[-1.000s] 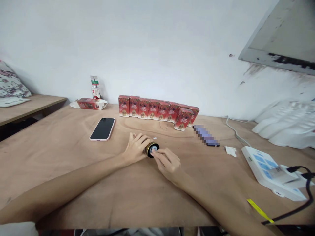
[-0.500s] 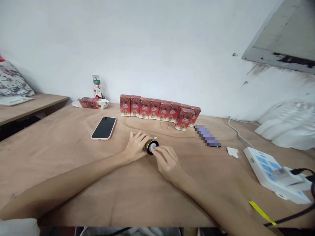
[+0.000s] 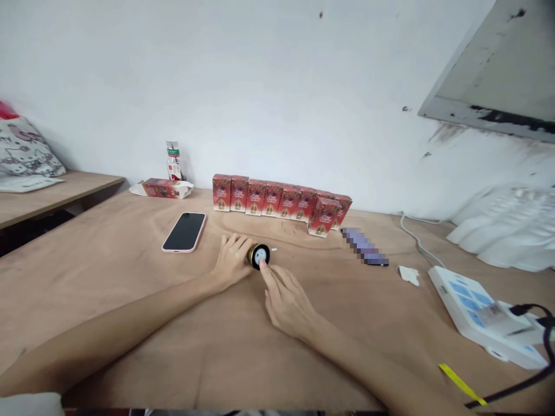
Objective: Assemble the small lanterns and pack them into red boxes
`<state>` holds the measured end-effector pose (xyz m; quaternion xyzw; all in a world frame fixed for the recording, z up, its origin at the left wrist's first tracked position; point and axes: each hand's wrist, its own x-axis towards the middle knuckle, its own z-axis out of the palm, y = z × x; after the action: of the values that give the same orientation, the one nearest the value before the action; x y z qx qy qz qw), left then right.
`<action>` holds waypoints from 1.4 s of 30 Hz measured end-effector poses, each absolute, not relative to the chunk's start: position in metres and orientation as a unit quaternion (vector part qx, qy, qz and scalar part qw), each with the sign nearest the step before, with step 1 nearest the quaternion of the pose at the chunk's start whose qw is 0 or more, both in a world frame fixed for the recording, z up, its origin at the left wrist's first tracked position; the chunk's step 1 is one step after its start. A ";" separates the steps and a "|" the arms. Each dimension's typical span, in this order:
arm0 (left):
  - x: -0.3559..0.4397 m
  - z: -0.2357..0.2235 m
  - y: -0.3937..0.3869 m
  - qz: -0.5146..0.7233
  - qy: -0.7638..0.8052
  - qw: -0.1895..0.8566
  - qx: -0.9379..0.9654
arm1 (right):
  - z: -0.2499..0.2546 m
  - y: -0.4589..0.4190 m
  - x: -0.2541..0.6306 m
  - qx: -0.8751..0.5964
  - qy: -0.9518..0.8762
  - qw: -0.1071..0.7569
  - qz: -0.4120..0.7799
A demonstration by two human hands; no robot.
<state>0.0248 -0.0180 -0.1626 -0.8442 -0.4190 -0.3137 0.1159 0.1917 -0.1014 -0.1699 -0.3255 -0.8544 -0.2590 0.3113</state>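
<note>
My left hand (image 3: 232,258) is wrapped round a small black-and-gold cylinder (image 3: 253,248), tilted so that its round end faces me. A pale disc (image 3: 261,256) sits inside the dark rim of that end. My right hand (image 3: 289,297) has its fingers stretched out, and the index fingertip touches the lower part of the disc or rim. Nothing is held in the right hand. Most of the cylinder's side is hidden by my left fingers. A tiny white scrap (image 3: 274,249) lies on the table just right of the cylinder.
Behind the hands stands a row of several red boxes (image 3: 272,199). A phone (image 3: 184,233) lies at left, a blurred flat purple item (image 3: 363,247) at right. Farther right are a power strip (image 3: 466,300) and a yellow strip (image 3: 460,382). An opened red box (image 3: 162,188) lies back left.
My right fingers have straightened from a bent pinch at the disc to a stretched-out index finger. More of the disc shows now. The view has tilted up slightly.
</note>
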 end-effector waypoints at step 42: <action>0.035 -0.163 -0.024 -0.234 -0.362 0.131 -0.893 | -0.182 -0.076 0.203 -0.351 -0.800 0.486 -0.029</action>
<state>0.0353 -0.0238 -0.1630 -0.8930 -0.3618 -0.2337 0.1307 0.2025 -0.0765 -0.1819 -0.3513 -0.7996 -0.0286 0.4862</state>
